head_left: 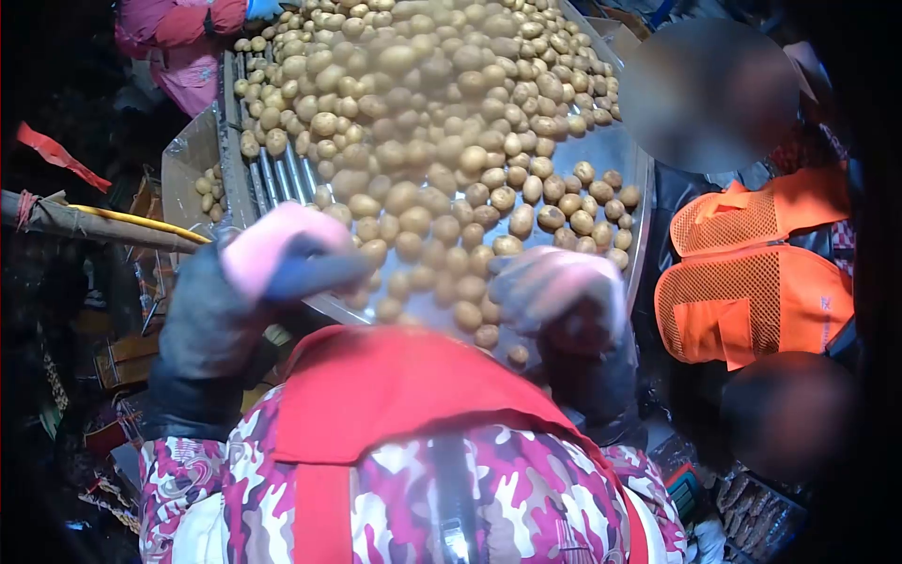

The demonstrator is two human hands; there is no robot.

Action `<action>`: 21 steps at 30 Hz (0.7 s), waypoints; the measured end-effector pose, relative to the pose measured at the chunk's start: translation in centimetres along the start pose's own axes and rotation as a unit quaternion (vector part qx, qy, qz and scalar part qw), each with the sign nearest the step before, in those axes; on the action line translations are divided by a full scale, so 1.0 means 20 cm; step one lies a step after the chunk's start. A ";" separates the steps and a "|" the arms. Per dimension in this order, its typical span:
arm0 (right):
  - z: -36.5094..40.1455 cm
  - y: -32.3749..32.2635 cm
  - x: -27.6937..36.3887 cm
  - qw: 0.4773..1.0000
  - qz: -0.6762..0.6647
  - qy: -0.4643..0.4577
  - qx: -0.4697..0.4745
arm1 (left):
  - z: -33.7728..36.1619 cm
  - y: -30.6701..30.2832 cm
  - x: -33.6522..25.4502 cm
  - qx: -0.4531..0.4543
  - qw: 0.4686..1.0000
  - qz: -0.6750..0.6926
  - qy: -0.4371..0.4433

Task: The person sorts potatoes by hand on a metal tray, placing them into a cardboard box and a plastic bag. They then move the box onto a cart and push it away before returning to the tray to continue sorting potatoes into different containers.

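Many potatoes (pixel 404 122) cover a metal sorting table (pixel 601 150) in front of me, and a smear blurs the middle of the view. My left hand (pixel 296 254), in a pink and dark blue glove, is over the table's near left edge. Its fingers bend inward, too blurred to show whether they hold anything. On the near right, my right hand (pixel 564 291), in a similar glove, hangs close to the nearest potatoes. Its blurred fingers point left and look slightly apart, with no potato visible in them.
Metal rollers (pixel 282 174) show at the table's left side. Beside them a cardboard box (pixel 193 179) contains some potatoes. A pole (pixel 103 224) juts in from the left. A person in an orange vest (pixel 752 273) is at the right; a pink sleeve (pixel 183 56) of another person shows at upper left.
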State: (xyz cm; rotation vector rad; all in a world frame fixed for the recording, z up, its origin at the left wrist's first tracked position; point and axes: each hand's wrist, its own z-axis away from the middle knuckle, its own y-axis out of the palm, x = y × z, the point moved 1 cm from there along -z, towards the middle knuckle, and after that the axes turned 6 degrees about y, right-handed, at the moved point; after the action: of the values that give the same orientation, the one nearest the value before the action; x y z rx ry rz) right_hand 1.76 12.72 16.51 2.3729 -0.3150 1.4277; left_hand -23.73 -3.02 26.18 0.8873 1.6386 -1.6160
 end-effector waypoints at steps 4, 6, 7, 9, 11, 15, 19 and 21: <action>0.32 -0.03 -0.45 0.895 0.047 0.362 -0.254 | -0.05 0.00 0.93 0.067 0.949 -0.272 -0.142; 0.42 -0.02 -0.57 0.863 0.076 0.407 -0.289 | -0.15 -0.02 1.03 -0.040 0.957 -0.278 -0.078; 0.41 0.01 -0.57 0.840 0.087 0.440 -0.304 | -0.22 -0.03 1.10 -0.074 0.945 -0.310 -0.067; 0.54 -0.04 -0.74 0.802 0.117 0.508 -0.292 | -0.38 -0.04 1.12 -0.098 0.921 -0.367 -0.087; 0.45 0.08 -0.64 0.814 0.135 0.501 -0.260 | -0.51 -0.02 1.09 -0.079 0.901 -0.406 -0.130; 0.43 0.13 -0.66 0.828 0.266 0.458 -0.182 | -0.66 0.00 1.33 -0.068 0.919 -0.336 -0.193; 0.35 0.15 -0.62 0.799 0.304 0.484 -0.189 | -0.56 -0.18 1.52 -0.228 0.951 -0.112 -0.173; 0.30 0.16 -0.60 0.776 0.275 0.531 -0.202 | -0.43 -0.33 1.66 -0.363 0.926 0.021 -0.096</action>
State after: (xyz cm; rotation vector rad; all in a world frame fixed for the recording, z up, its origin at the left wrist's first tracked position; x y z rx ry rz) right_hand -0.15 7.51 3.85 0.8710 -0.8959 2.3772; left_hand -47.47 5.99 2.27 0.3560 1.8509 -0.8958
